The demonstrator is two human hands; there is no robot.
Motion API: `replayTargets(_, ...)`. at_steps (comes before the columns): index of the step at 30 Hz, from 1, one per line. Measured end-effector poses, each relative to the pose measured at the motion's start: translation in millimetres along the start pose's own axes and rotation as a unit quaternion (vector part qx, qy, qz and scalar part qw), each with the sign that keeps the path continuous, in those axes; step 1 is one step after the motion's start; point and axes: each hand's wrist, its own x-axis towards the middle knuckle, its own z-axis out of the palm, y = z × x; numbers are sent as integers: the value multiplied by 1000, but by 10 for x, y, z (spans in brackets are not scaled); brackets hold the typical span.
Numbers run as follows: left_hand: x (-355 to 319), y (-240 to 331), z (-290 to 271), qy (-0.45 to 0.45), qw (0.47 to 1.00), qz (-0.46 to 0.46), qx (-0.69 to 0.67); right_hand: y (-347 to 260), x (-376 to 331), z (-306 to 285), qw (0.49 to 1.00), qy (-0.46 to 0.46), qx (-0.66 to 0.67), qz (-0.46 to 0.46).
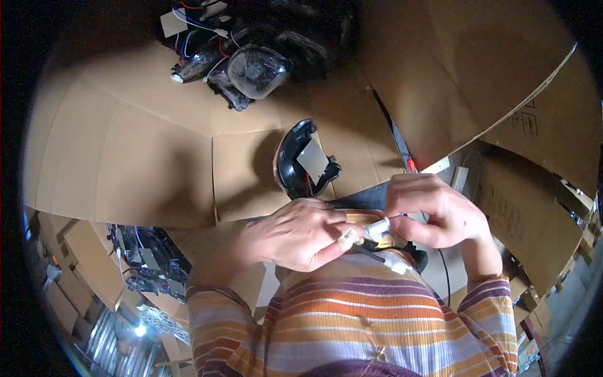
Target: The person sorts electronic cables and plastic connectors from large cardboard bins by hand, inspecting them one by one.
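Observation:
In front of my striped shirt, both hands are at work close together. My right hand (433,212) pinches a white plastic connector (378,227) between thumb and curled fingers. Facing it, my left hand (301,234) is closed, thumb against fingers. A small off-white piece (347,237) shows at the left thumb tip; whether it is gripped or wrapped on the thumb I cannot tell. Below the hands hangs a black cable with a white plug (397,267). Just beyond my left hand, a black curved lamp housing (290,164) with a pale square label lies on the cardboard.
Several clear-lensed lamps (259,70) with loose wires are heaped at the far side of the cardboard surface (157,157). More black lamp parts (154,261) sit in a box at the lower left. A red-tipped tool (411,164) lies beyond my right hand. Large cardboard flaps (527,207) rise at the right.

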Motion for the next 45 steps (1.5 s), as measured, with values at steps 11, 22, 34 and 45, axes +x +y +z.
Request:
replayTargets(11,-22,28,71,-159,971,51,-173,72,54,67,991,-91,1,-100)
replayTargets(22,1,10,4,-240,950,-22,-197,-35,64,86,987,-88,-79,-112)
replayTargets(34,-244,-184,-40,64,933,-57,-350,-60,-280,-200,995,65,-75,-22)
replayTargets(45,-200,-152,-66,186,973,-30,-131,-99,-201,-47,996,87,14,-18)
